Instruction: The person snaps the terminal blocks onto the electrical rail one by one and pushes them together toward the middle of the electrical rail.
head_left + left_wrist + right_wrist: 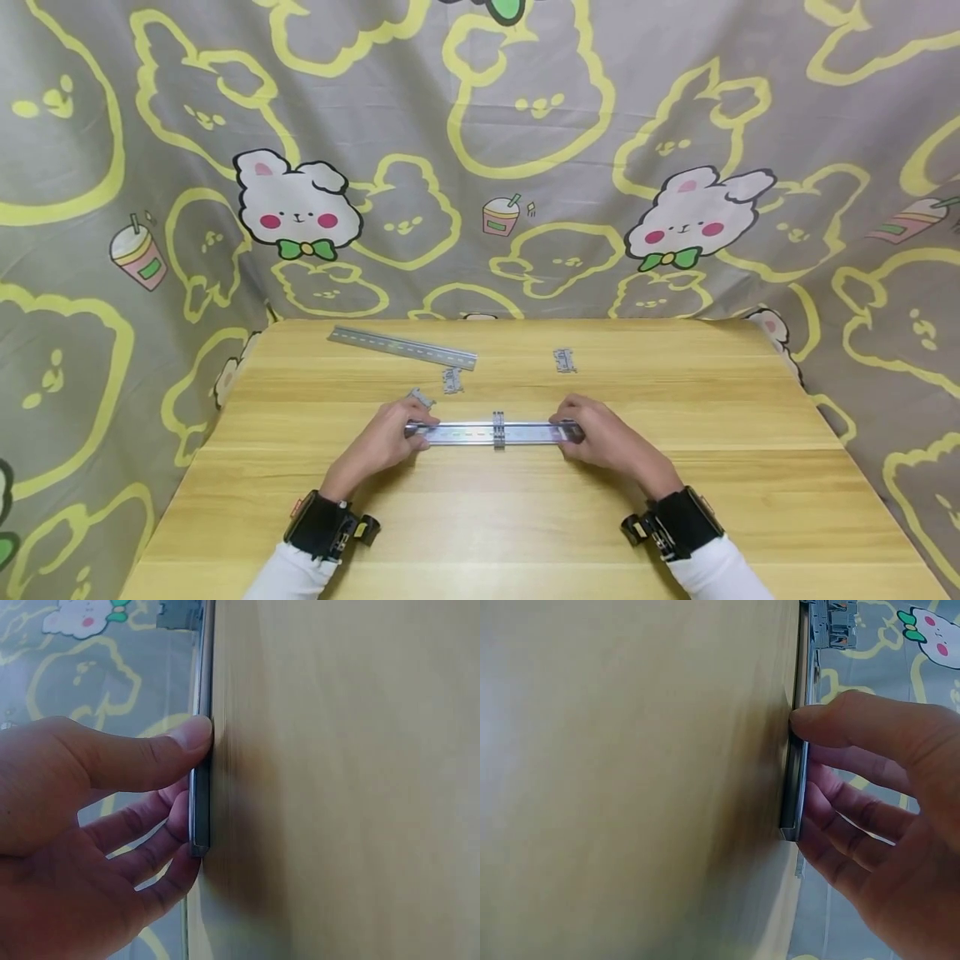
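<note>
Pinched near its 2 ends between thumbs and fingers of left hand [384, 433] and right hand [600, 433], over the wooden table [480, 525]: 1 slotted metal rail [459, 434], contact with wood impossible to tell. Likely light, stiff, slick; best taken by the long edges, clear of small clips [498, 431] mid-rail, probably brittle. Farther back: 3 loose clips [565, 360], 1 spare rail [401, 347].

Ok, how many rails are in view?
2. The near rail is gripped near its ends by the left hand and the right hand; the far rail lies toward the back of the table, left of centre.
</note>
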